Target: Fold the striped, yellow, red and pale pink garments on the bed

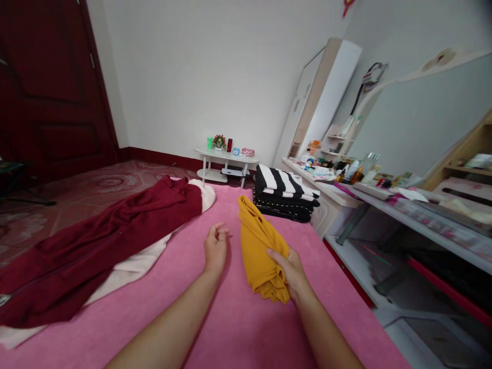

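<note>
A folded mustard-yellow garment (257,246) is in my right hand (292,269). My thumb lies across its near face and the fingers go behind it, mostly hidden. The garment is tilted up above the pink bed cover (230,323), with gathered folds at its lower end. Left of it, apart from the cloth, my left hand (216,248) holds nothing, its fingers loosely bent. Past the yellow garment sits a stack of folded clothes (286,192), black-and-white striped on top and black below. Dark red clothing (126,225) lies spread on the left over cream-white cloth (144,261).
On the right stands a white dressing table (342,197) crowded with bottles and jars under a large mirror (426,113). Against the far wall, a low white table (226,156) bears a green cup, a flower pot and small items. A dark red door (54,87) is at left.
</note>
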Demonstrator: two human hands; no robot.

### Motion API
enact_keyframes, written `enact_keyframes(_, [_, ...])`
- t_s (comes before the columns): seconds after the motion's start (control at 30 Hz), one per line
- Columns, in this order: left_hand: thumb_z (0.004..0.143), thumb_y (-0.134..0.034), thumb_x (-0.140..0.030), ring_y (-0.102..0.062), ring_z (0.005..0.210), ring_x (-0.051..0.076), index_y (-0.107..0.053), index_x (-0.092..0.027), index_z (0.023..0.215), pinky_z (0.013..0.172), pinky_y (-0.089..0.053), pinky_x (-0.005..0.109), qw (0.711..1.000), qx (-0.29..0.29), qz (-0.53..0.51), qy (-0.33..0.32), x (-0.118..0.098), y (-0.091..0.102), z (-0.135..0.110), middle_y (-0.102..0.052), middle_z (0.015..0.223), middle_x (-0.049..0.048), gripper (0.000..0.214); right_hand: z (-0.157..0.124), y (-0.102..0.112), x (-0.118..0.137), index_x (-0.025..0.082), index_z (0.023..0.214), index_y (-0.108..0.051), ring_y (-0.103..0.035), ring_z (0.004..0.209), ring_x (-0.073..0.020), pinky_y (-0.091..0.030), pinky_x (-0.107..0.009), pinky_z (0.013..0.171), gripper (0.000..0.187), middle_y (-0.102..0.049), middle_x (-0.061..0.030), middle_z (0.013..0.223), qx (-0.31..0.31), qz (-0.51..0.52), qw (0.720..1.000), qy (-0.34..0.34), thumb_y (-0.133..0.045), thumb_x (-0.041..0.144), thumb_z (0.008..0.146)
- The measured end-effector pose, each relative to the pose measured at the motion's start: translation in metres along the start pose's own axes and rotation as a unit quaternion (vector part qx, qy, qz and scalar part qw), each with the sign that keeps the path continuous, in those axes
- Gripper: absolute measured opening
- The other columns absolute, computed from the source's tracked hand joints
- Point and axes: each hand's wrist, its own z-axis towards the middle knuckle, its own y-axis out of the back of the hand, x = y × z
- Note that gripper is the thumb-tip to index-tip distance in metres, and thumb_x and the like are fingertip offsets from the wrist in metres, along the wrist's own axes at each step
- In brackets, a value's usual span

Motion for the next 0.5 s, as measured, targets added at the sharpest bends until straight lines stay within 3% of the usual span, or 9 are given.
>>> enact_keyframes(0.17, [0.088,-0.043,-0.038,-0.066,0.082,0.017,-0.054,-0.018,0.109,0.072,-0.051,0.030,0.998,0.042,0.029,-0.021,0.000,-0.003,-0.006,-0.067,0.090,0.0051,0.030,-0.003,-0.010,0.001,0.013,0.100,-0.068,-0.066,0.090,-0.0260,-0.054,-0.035,0.075,0.038,-0.072,-0.0071,0.091,0.004,-0.060,0.997,0.038,-0.070,0.038,0.071])
enact_keyframes(0.5, [0.088,-0.042,-0.039,-0.064,0.083,0.018,-0.056,-0.018,0.109,0.079,-0.049,0.032,0.997,0.048,0.050,-0.022,0.003,-0.002,-0.005,-0.066,0.088,0.0043,0.032,-0.017,-0.013,0.024,0.019,0.103,-0.067,-0.065,0.079,-0.0215,-0.052,-0.032,0.072,0.033,-0.071,-0.0048,0.094,0.023,-0.109,0.990,0.083,-0.063,0.039,0.078])
